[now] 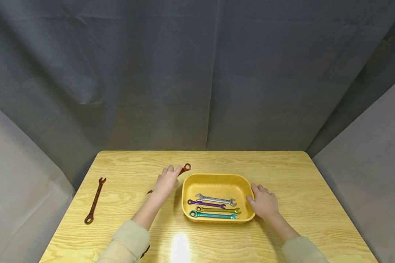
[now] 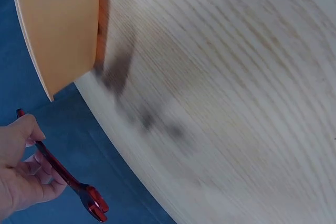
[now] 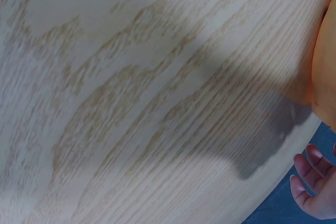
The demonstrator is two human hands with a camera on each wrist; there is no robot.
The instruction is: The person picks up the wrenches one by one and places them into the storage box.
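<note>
Holding: red wrench (image 1: 184, 169), pinched in my left hand (image 1: 166, 181), the grip closed round the shank near its middle; the left wrist view shows thumb and fingers curled on it, open-jaw end (image 2: 94, 206) free beyond them.
Axis: long axis slants from the ring end, up and right of my knuckles, down-left to a tip just showing behind the hand.
Bearing: yellow tray (image 1: 185, 204) lies just right of this grip, its left wall near my left hand.
Right hand (image 1: 264, 202): fingers relaxed, resting against the tray's right wall, clamped on nothing.
Tray contents: silver wrench (image 1: 216, 199), purple wrench (image 1: 206, 204), yellow-green wrench (image 1: 218, 210), teal wrench (image 1: 213, 215), roughly parallel, lengthwise.
Also on the table (image 1: 293, 171): brown wrench (image 1: 95, 201), well apart to the left.
</note>
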